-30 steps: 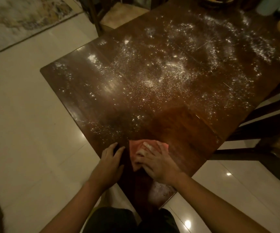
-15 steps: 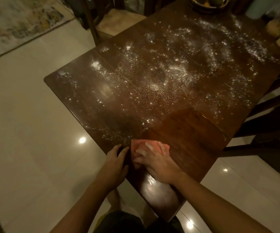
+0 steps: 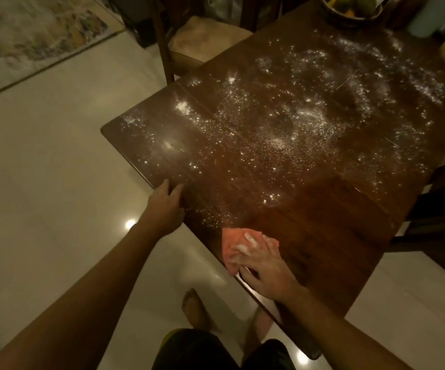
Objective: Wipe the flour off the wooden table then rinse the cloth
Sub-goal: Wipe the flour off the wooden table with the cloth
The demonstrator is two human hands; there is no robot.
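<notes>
White flour [image 3: 290,124] is scattered over most of the dark wooden table [image 3: 331,231], thickest across the middle and far side. The near right stretch of the tabletop looks free of flour. A pink cloth [image 3: 232,244] lies at the table's near left edge, partly hanging over it. My right hand [image 3: 264,265] presses on the cloth with spread, flour-dusted fingers. My left hand [image 3: 165,206] rests on the table's left edge further along, fingers extended, holding nothing.
A chair with a tan cushion [image 3: 200,38] stands at the far left of the table. A bowl of fruit [image 3: 349,9] sits at the far end. Dark chairs [image 3: 440,209] stand along the right side. Glossy tile floor [image 3: 42,182], a rug [image 3: 29,36] and my bare feet [image 3: 194,308] lie below.
My left hand has slid away from the cloth along the table's left edge. My right hand stays on the cloth at the edge. The view has shifted left.
</notes>
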